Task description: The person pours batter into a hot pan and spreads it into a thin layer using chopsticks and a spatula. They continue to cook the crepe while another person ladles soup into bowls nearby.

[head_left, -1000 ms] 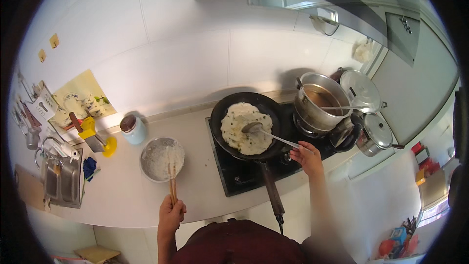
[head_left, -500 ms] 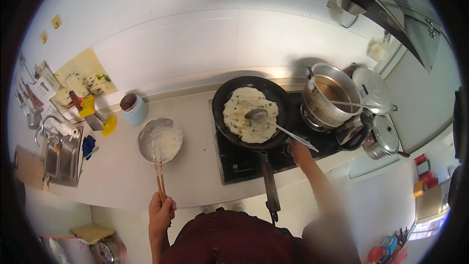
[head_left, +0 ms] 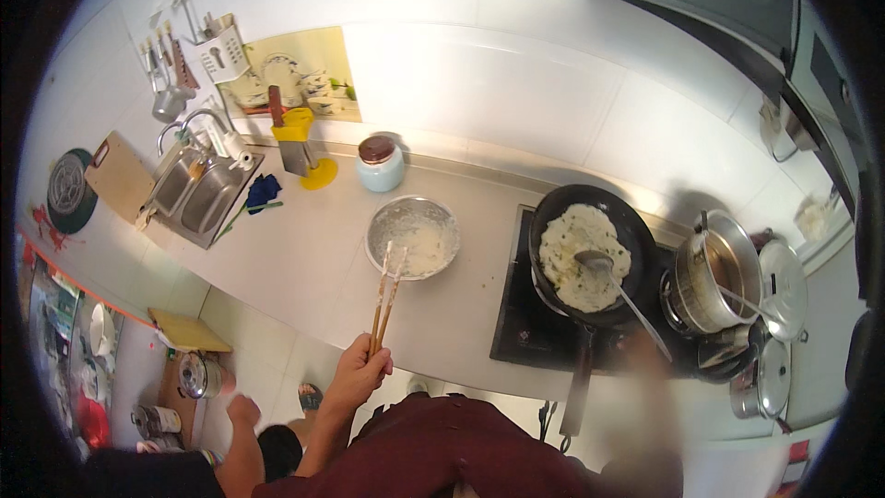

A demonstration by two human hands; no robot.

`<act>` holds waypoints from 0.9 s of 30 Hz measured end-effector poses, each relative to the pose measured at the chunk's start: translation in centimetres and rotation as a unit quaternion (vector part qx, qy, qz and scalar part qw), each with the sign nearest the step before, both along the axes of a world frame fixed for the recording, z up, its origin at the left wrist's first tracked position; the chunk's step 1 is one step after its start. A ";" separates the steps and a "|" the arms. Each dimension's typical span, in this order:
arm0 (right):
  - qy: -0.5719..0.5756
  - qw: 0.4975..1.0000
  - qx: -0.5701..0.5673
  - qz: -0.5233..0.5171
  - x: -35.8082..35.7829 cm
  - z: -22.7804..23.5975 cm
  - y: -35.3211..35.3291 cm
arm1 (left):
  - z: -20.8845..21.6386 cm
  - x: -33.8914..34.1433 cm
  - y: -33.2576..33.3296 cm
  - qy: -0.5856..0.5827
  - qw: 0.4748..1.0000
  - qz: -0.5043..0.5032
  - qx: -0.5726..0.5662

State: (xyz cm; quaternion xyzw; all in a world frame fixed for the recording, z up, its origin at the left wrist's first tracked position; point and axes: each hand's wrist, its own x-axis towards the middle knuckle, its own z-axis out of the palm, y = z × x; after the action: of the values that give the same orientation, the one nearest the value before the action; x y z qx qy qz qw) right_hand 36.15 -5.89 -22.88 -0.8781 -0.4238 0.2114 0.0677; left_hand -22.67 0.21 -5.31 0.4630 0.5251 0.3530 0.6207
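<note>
The left hand (head_left: 355,376) grips two long wooden chopsticks (head_left: 385,300) over the round metal bowl (head_left: 412,236), while the blurry right hand (head_left: 645,360) holds a metal spatula (head_left: 619,288) on the pale flat pancake (head_left: 583,255) in the black frying pan (head_left: 636,231).

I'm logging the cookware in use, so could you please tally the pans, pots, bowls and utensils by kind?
Frying pan: 1
Metal pot: 1
Metal bowl: 1
Spatula: 1
Chopsticks, in the left hand: 1 pair
Total: 5
</note>
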 end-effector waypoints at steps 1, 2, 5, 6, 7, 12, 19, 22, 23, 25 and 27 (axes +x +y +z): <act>-0.017 0.999 -0.046 -0.006 0.4 0.1 0.0 | -0.1 0.0 0.2 -0.002 1.000 -0.004 0.001; -0.034 0.995 -0.092 -0.013 0.4 0.5 0.0 | -0.2 0.0 0.5 -0.003 1.000 -0.009 0.001; -0.046 0.998 -0.027 0.027 0.0 1.5 0.1 | -1.0 -0.3 1.0 -0.023 0.999 -0.019 0.010; -0.039 0.999 0.002 0.031 -0.9 2.2 0.3 | -1.0 -0.4 1.1 -0.015 1.000 -0.019 0.014; -0.055 0.997 0.033 0.031 -1.2 2.1 -0.2 | -0.9 -0.2 1.5 -0.007 0.999 -0.028 0.017; -0.109 0.985 0.136 0.006 -4.7 5.3 -3.0 | -0.9 -0.2 2.9 -0.005 0.999 -0.041 0.017; -0.011 0.972 0.125 -0.200 -11.6 7.9 -14.1 | -2.5 0.0 4.5 -0.032 0.999 -0.030 0.015; -0.074 0.958 0.218 -0.168 -13.9 7.4 -18.0 | -3.6 0.2 5.8 -0.069 0.997 -0.026 -0.002; -0.098 0.954 0.237 -0.153 -14.2 6.9 -18.8 | -3.8 0.1 6.4 -0.079 0.996 -0.025 -0.009; -0.139 0.954 0.235 -0.123 -14.5 7.1 -19.2 | -4.2 -0.1 8.3 -0.025 0.999 -0.027 0.006; -0.148 0.959 0.227 -0.086 -15.8 9.9 -18.5 | -4.6 -0.4 10.2 0.028 0.999 0.003 0.041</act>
State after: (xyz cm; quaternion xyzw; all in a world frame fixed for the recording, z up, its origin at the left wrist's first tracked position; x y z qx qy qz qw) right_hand 20.35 -24.42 -12.94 -0.8942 -0.3889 -0.0293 0.2196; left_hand -23.04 10.42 -9.88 0.4965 0.5284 0.3628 0.5854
